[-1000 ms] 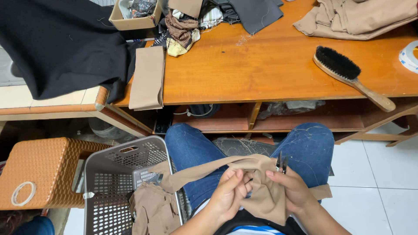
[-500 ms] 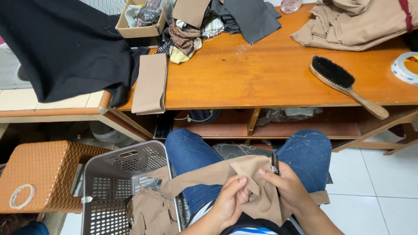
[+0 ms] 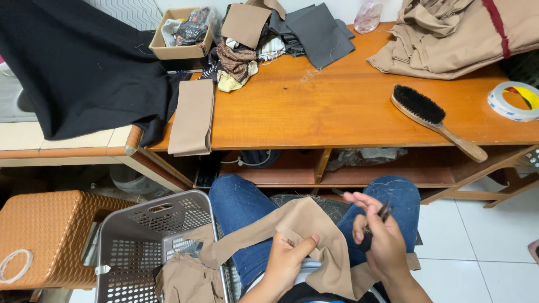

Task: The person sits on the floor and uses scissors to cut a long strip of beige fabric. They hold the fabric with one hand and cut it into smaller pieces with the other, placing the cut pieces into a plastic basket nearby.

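Tan fabric piece [image 3: 311, 247] lies across the person's lap, over the blue jeans, with one long strip trailing left into the grey plastic laundry basket [image 3: 140, 247], where more tan cloth is bunched at the bottom. The left hand [image 3: 289, 264] grasps the fabric, thumb pressed on top of a fold near its middle. The right hand [image 3: 376, 241] is lifted just beside the cloth, closed around a small dark tool [image 3: 375, 224], likely thread snips, whose tip sticks up between the fingers; the index finger stretches out to the left.

Above the knees stands the orange wooden table [image 3: 337, 112]. On it lie a wooden-handled clothes brush [image 3: 435, 120] with black bristles, a roll of tape [image 3: 514, 101] at the right edge, a heap of tan garments [image 3: 460, 36], grey fabric pieces [image 3: 314, 28] and a small cardboard box [image 3: 182, 31] of scraps. A folded tan strip [image 3: 192, 118] hangs over the table's left edge, next to black cloth [image 3: 84, 67]. A woven brown stool [image 3: 45, 238] sits left of the basket.
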